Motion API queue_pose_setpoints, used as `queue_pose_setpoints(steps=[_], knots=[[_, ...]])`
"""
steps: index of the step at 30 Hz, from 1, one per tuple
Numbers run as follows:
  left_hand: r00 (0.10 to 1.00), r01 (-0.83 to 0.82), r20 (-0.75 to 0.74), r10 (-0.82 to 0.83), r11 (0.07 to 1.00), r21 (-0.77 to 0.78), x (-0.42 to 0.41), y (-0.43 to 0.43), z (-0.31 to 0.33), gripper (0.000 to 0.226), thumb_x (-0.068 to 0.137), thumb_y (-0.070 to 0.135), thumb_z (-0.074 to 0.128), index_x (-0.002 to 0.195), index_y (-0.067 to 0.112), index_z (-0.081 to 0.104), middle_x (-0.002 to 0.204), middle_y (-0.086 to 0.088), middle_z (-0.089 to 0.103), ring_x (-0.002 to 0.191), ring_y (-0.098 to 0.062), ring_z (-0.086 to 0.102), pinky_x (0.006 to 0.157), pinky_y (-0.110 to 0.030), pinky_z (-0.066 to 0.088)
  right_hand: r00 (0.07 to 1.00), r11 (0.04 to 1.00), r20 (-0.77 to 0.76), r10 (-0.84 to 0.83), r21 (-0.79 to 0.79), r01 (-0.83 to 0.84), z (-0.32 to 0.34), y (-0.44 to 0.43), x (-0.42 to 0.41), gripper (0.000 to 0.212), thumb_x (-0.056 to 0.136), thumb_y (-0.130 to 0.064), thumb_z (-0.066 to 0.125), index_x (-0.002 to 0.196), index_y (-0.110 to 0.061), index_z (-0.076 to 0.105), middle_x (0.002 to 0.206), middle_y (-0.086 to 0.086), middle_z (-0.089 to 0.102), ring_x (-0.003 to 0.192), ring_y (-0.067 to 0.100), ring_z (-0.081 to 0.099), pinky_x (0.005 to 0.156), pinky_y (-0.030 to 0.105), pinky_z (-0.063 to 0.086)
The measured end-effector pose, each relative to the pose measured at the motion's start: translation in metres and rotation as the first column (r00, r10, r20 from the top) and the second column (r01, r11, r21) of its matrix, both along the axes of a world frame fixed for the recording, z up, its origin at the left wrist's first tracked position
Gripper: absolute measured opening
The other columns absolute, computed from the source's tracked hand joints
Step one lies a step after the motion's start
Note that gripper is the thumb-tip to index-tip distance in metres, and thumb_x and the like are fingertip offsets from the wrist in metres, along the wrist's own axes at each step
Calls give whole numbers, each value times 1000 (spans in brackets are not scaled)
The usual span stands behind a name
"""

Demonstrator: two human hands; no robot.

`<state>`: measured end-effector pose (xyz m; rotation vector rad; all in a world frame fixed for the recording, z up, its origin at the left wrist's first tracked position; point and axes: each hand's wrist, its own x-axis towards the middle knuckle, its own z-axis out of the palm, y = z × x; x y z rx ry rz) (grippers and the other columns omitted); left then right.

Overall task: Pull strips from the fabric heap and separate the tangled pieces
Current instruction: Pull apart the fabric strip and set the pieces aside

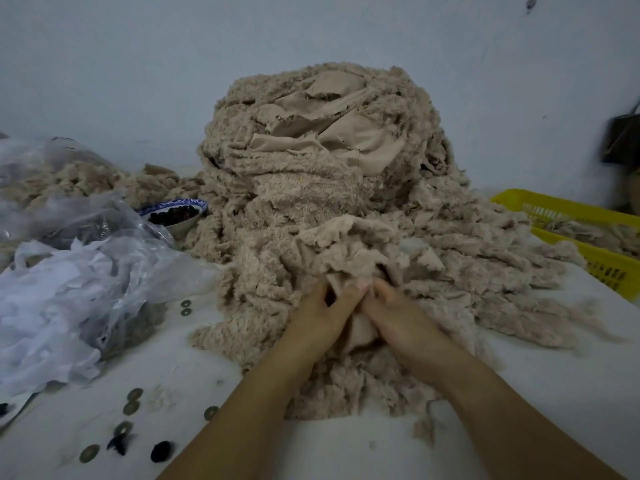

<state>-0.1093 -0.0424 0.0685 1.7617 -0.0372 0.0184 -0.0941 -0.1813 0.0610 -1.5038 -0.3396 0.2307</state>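
- Gripping a strip (362,332) at the near foot of the fabric heap (322,188), the left hand (317,315) and right hand (403,318) sat side by side, touching, with fingers curled into the fleece.
- The fabric heap stood mid-counter (346,455) against the wall, with loose strips spilling forward and rightward toward a yellow basket (604,268).
- Material, as judged: fleecy on one face and smooth woven backing on the other. Each strip looked soft, limp and light, with no stiffness to push against.
- The fleece faces were likely to cling to each other, so a pulled strip could drag its neighbours along.
- Recommended hold: pinch the smooth backing or a free cut end, one hand on each piece, close to the tangle.
- The pull was best kept slow and low, since the frayed edges looked prone to shedding fibre.
- Plastic bags (90,292) and a bowl (175,213) lay to the left, near the heap.
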Motion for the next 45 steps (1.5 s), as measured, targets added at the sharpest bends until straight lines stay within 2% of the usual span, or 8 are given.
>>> queue_pose_setpoints(steps=[3,8,15,24,28,34,41,45], knots=[[988,-4,-152,-27,979,-202,2,3,-3,26,80,46,78,100,32,69,87,12,77,79,1,72,60,-17,56,988,933,94,124,-351,-84,4,10,-10,30,100,-41,52,88,-65,64,95,-40,66,96,-17,61,75,5,47],[935,-296,-341,101,754,-586,6,9,5,25,102,25,50,107,11,70,74,-6,75,66,-17,70,58,-28,55,984,907,132,120,-418,-55,1,7,-5,22,96,-56,52,93,-42,68,96,-19,71,86,0,67,79,24,53],[948,-315,-285,140,316,-895,11,35,8,24,98,28,47,99,10,63,99,-8,68,83,-25,64,77,-34,53,988,988,-113,-103,100,115,6,-6,4,23,99,-30,56,96,-25,78,103,3,76,97,18,72,88,37,57],[940,-326,-263,217,345,-880,15,36,8,41,101,33,47,82,13,78,92,-10,76,77,-22,75,73,-37,60,923,824,-372,-96,491,283,12,-19,15,32,102,-33,49,122,-13,64,117,10,73,107,21,70,82,34,55],[792,-552,58,608,754,-356,2,18,18,34,99,38,42,125,23,58,118,6,58,103,-9,60,88,-27,48,936,856,-341,-84,457,244,10,-21,14,25,101,-27,51,115,-11,64,106,9,73,96,20,71,73,35,59],[550,-549,834,40,771,324,-6,-6,5,55,97,35,43,147,12,46,159,-4,33,149,-20,25,124,-29,10,982,975,-165,-94,185,124,3,-12,9,17,99,-27,58,111,-23,68,102,6,75,92,20,73,72,33,58],[936,-36,285,-205,752,658,7,-3,-19,60,101,57,15,147,33,45,149,10,47,136,-10,40,114,-31,31,969,976,-127,-213,19,217,1,-7,10,37,98,-8,46,73,-24,70,91,13,70,90,32,65,78,45,53],[984,-49,159,-78,741,669,15,6,-24,52,105,50,18,146,28,41,152,4,39,128,-21,50,102,-34,43,921,920,-306,-241,231,318,2,-12,18,33,99,-2,42,129,-1,56,123,24,64,108,32,66,90,42,55]])
